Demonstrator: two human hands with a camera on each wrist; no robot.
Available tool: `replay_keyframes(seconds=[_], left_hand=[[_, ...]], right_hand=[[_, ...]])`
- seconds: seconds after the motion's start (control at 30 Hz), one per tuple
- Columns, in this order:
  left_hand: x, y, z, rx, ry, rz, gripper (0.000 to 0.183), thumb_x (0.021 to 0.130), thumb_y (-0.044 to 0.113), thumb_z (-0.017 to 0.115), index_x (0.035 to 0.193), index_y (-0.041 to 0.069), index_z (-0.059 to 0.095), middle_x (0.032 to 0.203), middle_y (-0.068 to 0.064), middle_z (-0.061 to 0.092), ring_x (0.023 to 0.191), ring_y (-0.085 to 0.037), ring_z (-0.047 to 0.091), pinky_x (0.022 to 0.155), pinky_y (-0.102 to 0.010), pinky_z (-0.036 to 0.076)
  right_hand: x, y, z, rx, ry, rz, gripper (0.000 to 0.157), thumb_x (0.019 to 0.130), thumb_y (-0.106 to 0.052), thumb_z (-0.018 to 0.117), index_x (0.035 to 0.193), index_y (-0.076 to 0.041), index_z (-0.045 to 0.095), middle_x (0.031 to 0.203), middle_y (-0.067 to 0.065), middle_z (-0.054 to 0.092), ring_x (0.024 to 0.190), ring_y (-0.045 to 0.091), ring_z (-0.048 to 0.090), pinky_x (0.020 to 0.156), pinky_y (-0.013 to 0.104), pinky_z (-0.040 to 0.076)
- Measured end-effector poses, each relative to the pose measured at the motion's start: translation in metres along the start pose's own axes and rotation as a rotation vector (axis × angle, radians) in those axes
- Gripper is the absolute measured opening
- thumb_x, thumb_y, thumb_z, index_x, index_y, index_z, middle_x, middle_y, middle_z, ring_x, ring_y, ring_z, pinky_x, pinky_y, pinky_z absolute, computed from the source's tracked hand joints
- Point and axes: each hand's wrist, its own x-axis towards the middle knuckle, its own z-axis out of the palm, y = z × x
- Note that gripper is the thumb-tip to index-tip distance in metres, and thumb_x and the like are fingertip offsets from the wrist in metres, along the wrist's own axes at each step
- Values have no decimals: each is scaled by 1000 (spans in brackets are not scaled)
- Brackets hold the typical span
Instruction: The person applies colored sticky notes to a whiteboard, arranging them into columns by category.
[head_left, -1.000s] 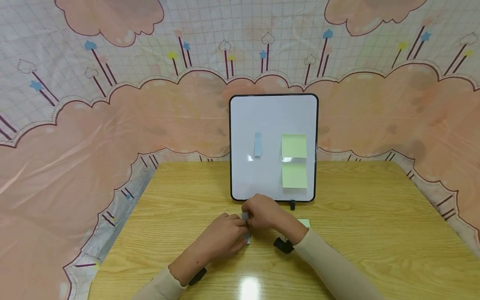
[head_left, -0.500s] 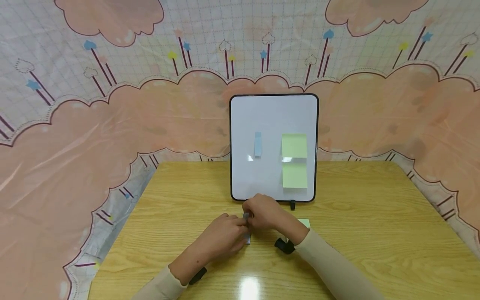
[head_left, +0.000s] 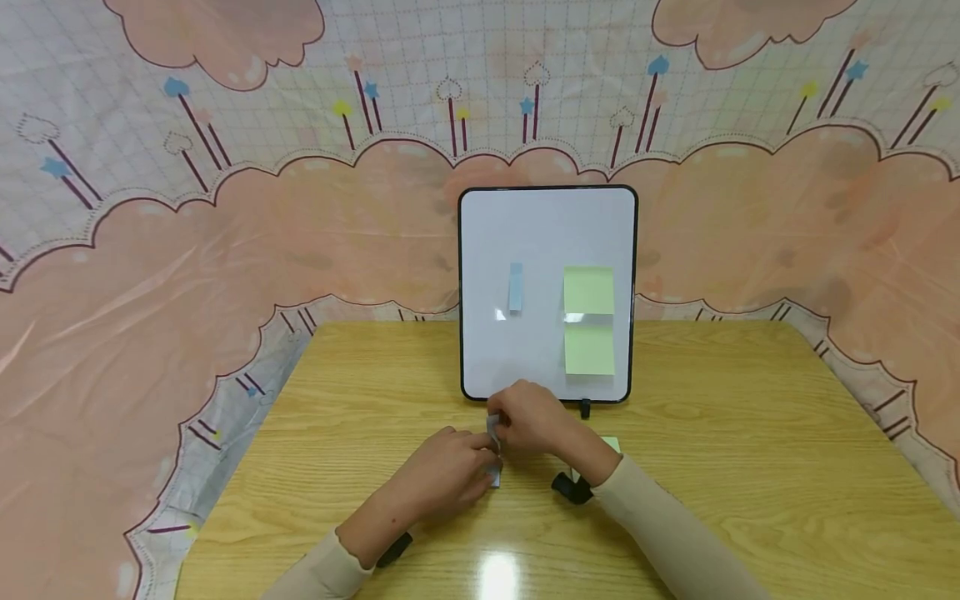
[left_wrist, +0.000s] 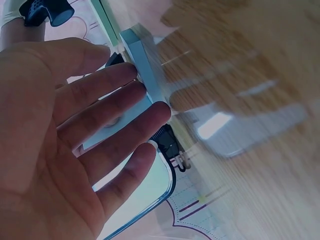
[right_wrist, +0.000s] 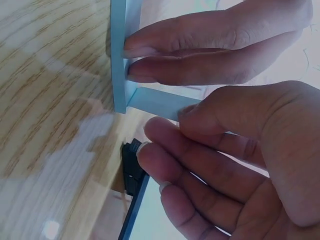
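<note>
A narrow blue sticky note pad point(head_left: 494, 477) lies on the table below the whiteboard, partly hidden by the hands. My left hand point(head_left: 446, 471) presses it down; in the right wrist view two nearly straight fingers point(right_wrist: 165, 70) rest on the pad point(right_wrist: 118, 75). My right hand point(head_left: 534, 421) pinches the top sticky note point(right_wrist: 159, 102) between thumb and index finger. That sheet stands bent up from the pad, its lower end still joined. In the left wrist view, outstretched fingertips of the left hand point(left_wrist: 95, 120) meet the edge of the pad point(left_wrist: 142, 57).
A black-framed whiteboard point(head_left: 547, 233) stands upright behind the hands. On it are a narrow blue note point(head_left: 515, 287) at left and two green notes point(head_left: 588, 350) at right. A green sticky pad point(head_left: 612, 445) lies by the right wrist, partly covered.
The right hand has moved slightly up and away from the left, lifting the blue sheet further from the pad. The left hand stays in place.
</note>
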Motion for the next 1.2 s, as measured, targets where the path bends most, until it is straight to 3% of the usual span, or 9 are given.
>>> replay_keyframes(seconds=[0.37, 0.6, 0.87, 1.2], left_hand=[[0, 1, 0, -23, -56, -42, 14, 103, 30, 71, 109, 24, 82, 119, 10, 72, 107, -9, 69, 82, -33, 56], [1, 1, 2, -42, -60, -45, 14, 103, 29, 71, 109, 23, 82, 120, 9, 72, 108, -8, 69, 84, -34, 56], [0, 1, 2, -49, -50, -40, 13, 103, 27, 70, 107, 22, 82, 119, 7, 73, 109, -11, 70, 86, -36, 58], [0, -1, 5, -59, -62, -33, 15, 104, 26, 69, 109, 22, 82, 121, 6, 73, 111, -12, 70, 89, -39, 58]], right_hand=[[-1, 1, -1, -5, 43, -10, 15, 86, -5, 79, 77, -16, 73, 68, -8, 63, 62, 6, 54, 56, 24, 46], [-2, 3, -6, 30, 76, 7, 5, 87, -6, 77, 88, -12, 78, 78, -5, 72, 68, 6, 61, 62, 24, 52], [-2, 4, -11, 76, 203, 1, 14, 87, -4, 78, 82, -16, 74, 79, -8, 71, 71, 7, 63, 65, 25, 53], [-5, 7, -6, 29, 376, -50, 21, 83, 3, 78, 81, -15, 68, 84, -3, 70, 78, 16, 67, 68, 28, 54]])
